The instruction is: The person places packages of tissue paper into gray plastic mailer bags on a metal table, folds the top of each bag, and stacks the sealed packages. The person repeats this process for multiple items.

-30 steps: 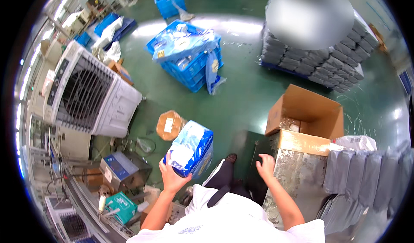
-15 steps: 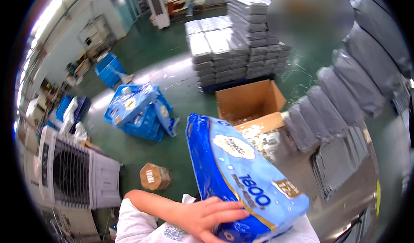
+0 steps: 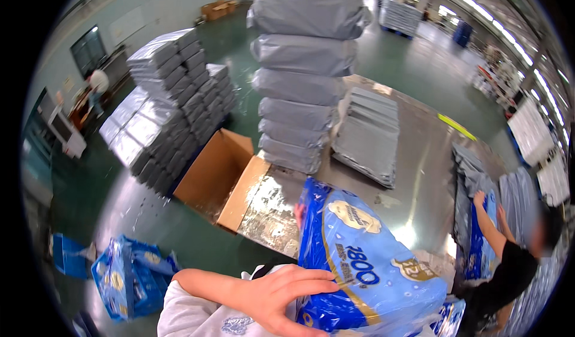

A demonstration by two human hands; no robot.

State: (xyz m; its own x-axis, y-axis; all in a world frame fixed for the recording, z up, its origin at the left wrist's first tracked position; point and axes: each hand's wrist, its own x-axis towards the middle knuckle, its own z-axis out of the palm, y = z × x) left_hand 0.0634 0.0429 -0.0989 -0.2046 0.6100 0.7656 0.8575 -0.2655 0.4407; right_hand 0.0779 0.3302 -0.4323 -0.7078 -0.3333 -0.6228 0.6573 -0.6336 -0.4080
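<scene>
A large blue plastic-wrapped tissue paper pack point(image 3: 371, 265) leans against my front, over the near edge of the metal table point(image 3: 413, 211). My left hand point(image 3: 293, 298) lies on its near left side with fingers spread, pressing on the wrap. At the pack's far left edge, a few fingers of my right hand point(image 3: 298, 214) curl round it; the rest of that hand is hidden behind the pack. Beyond the pack, a pile of flat grey plastic bags point(image 3: 368, 136) lies on the table. A tall stack of filled grey bags point(image 3: 293, 85) stands left of that pile.
An open cardboard box point(image 3: 206, 175) adjoins the table's left edge. Blue crates point(image 3: 108, 295) with blue packs stand at lower left. Wrapped grey bundles point(image 3: 162, 103) are piled behind. At right, a co-worker point(image 3: 503, 277) handles another blue pack point(image 3: 479, 241) beside grey bags.
My view has swung right, bringing the metal table, the grey bag stack and the co-worker into sight. The pack stays in my hold, and fingers now show at its far edge.
</scene>
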